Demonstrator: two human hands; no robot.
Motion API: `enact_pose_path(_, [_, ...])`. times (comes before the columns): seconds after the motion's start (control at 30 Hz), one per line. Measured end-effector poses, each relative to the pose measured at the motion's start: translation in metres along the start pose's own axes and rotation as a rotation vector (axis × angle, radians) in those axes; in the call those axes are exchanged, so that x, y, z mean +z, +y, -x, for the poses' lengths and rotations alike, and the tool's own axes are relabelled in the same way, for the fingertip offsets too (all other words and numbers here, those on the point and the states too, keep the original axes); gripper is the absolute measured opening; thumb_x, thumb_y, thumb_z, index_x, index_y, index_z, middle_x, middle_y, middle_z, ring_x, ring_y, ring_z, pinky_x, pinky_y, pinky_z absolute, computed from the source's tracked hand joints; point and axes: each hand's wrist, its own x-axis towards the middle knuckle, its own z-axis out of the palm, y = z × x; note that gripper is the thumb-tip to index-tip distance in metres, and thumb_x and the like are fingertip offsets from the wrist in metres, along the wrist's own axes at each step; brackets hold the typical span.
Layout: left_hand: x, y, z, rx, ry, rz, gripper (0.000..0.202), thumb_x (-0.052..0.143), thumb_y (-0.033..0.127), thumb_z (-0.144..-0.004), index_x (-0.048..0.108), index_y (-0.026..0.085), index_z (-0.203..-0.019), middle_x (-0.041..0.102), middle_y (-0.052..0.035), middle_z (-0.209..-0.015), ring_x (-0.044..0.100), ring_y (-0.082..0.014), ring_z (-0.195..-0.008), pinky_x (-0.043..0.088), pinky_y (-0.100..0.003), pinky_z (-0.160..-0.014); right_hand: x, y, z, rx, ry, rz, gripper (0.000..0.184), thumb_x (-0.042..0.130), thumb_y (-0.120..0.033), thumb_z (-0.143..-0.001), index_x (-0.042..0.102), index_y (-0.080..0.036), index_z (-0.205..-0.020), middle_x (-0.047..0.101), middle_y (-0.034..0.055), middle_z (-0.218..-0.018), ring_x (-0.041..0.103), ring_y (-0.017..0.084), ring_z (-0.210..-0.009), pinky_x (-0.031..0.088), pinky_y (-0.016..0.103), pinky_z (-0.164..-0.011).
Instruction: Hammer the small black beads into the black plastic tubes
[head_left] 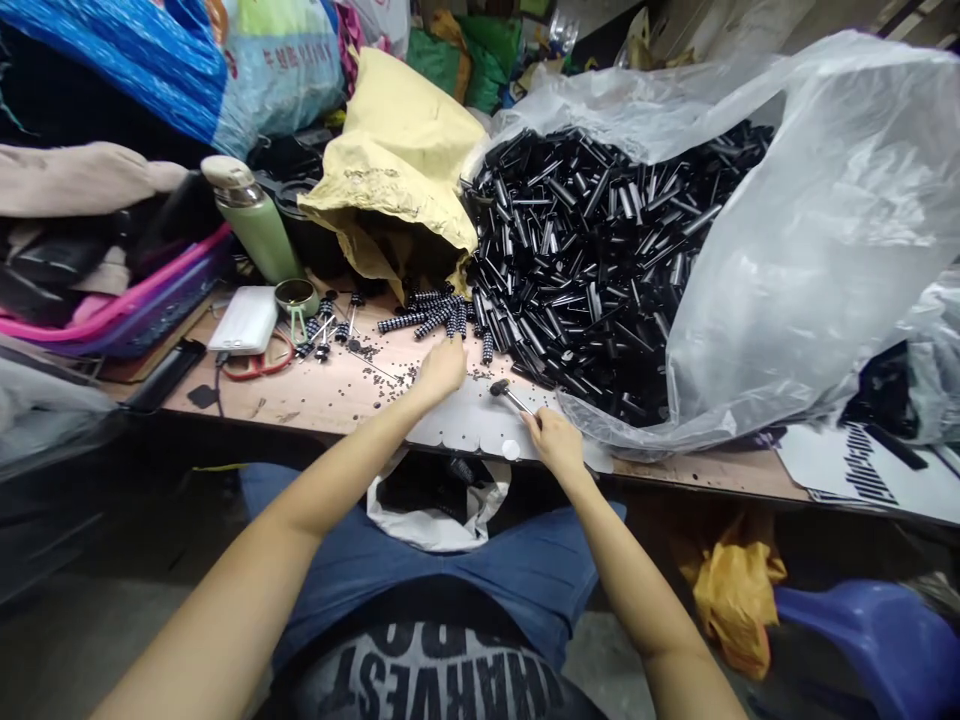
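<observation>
My left hand [442, 370] reaches over the table, its fingers closed at the near end of a black-and-white patterned stick [452, 318]. Several similar sticks [401, 321] lie piled beside it, at the mouth of a yellow paper sack [405, 190]. My right hand [556, 440] is closed around a thin metal rod with a black knob [500, 387], held low over a pale sheet [457, 415]. Tiny dark bits [360, 382] are scattered left of my hands. A heap of glossy black tube-like pieces [585, 250] rises just beyond my right hand.
A clear plastic bag [810, 240] surrounds the black heap. Left stand a green flask [259, 220], a white box [244, 320], red-handled scissors [259, 362] and a green ring-shaped holder [297, 296]. Below the table edge, an open white bag [439, 535] sits at my lap.
</observation>
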Motion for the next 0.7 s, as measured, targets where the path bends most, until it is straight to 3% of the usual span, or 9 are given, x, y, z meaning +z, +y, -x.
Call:
enact_pose_path(0.1, [0.0, 0.008, -0.068, -0.067, -0.007, -0.326, 0.041, 0.04, 0.013, -0.092, 0.043, 0.004, -0.132, 0.051, -0.0271, -0.125, 0.052, -0.0333, -0.116, 0.043, -0.043, -0.094, 0.004, -0.012, -0.038, -0.138, 0.164, -0.029, 0.035, 0.037, -0.043, -0.097, 0.061, -0.017, -0.097, 0.067, 0.0097, -0.096, 0.057, 0.021, -0.092, 0.039, 0.029, -0.075])
enact_pose_path(0.17, [0.004, 0.013, -0.095, -0.122, -0.019, -0.363, 0.038, 0.04, 0.011, -0.091, 0.046, 0.003, -0.127, 0.05, -0.0292, -0.125, 0.053, -0.0348, -0.116, 0.044, -0.045, -0.093, 0.001, -0.029, -0.074, -0.183, 0.231, -0.007, 0.033, 0.037, -0.037, -0.098, 0.061, -0.016, -0.103, 0.066, 0.0115, -0.101, 0.054, 0.022, -0.097, 0.039, 0.03, -0.081])
enact_pose_path(0.27, [0.009, 0.014, -0.104, -0.132, -0.01, -0.33, 0.033, 0.042, 0.01, -0.09, 0.05, 0.001, -0.121, 0.051, -0.0303, -0.122, 0.056, -0.035, -0.113, 0.045, -0.045, -0.092, -0.003, -0.051, -0.128, -0.097, 0.233, 0.069, 0.031, 0.04, -0.03, -0.095, 0.064, -0.012, -0.101, 0.064, 0.0159, -0.104, 0.052, 0.025, -0.101, 0.041, 0.033, -0.079])
enact_pose_path(0.37, [0.005, 0.007, -0.093, -0.084, 0.019, -0.307, 0.035, 0.042, 0.01, -0.09, 0.049, 0.005, -0.124, 0.053, -0.0263, -0.121, 0.058, -0.0307, -0.111, 0.045, -0.039, -0.092, -0.003, -0.06, -0.16, -0.058, 0.205, 0.081, 0.027, 0.043, -0.019, -0.091, 0.068, -0.008, -0.091, 0.065, 0.0184, -0.095, 0.054, 0.025, -0.094, 0.043, 0.033, -0.075])
enact_pose_path(0.43, [-0.002, -0.001, -0.081, -0.091, 0.032, -0.104, 0.035, 0.042, 0.014, -0.092, 0.048, 0.011, -0.126, 0.059, -0.0199, -0.115, 0.064, -0.0242, -0.099, 0.049, -0.033, -0.084, -0.001, -0.058, -0.163, -0.06, 0.221, 0.069, 0.029, 0.041, -0.018, -0.091, 0.069, -0.009, -0.091, 0.065, 0.0176, -0.095, 0.056, 0.024, -0.092, 0.043, 0.032, -0.074])
enact_pose_path(0.53, [-0.015, -0.012, -0.061, -0.254, -0.037, 0.589, 0.028, 0.04, 0.031, -0.096, 0.052, 0.015, -0.116, 0.064, -0.0091, -0.089, 0.062, -0.014, -0.061, 0.048, -0.024, -0.055, 0.003, -0.049, -0.151, -0.177, 0.313, 0.032, 0.037, 0.031, -0.022, -0.097, 0.066, -0.014, -0.107, 0.064, 0.0139, -0.105, 0.058, 0.021, -0.091, 0.044, 0.03, -0.074])
enact_pose_path(0.6, [-0.023, -0.017, -0.049, -0.396, -0.192, 0.988, 0.031, 0.045, 0.043, -0.093, 0.056, 0.014, -0.097, 0.06, -0.0043, -0.072, 0.05, -0.0086, -0.044, 0.038, -0.019, -0.039, 0.007, -0.043, -0.141, -0.345, 0.368, -0.021, 0.04, 0.028, -0.023, -0.099, 0.063, -0.018, -0.116, 0.065, 0.0118, -0.11, 0.061, 0.018, -0.088, 0.045, 0.029, -0.074])
enact_pose_path(0.7, [-0.029, -0.016, -0.037, -0.483, -0.467, 1.189, 0.029, 0.067, 0.04, -0.08, 0.053, 0.015, -0.079, 0.052, 0.001, -0.058, 0.04, -0.0044, -0.036, 0.026, -0.014, -0.032, 0.011, -0.038, -0.132, -0.528, 0.37, -0.13, 0.038, 0.031, -0.023, -0.099, 0.063, -0.019, -0.119, 0.066, 0.0113, -0.113, 0.064, 0.018, -0.088, 0.047, 0.029, -0.076])
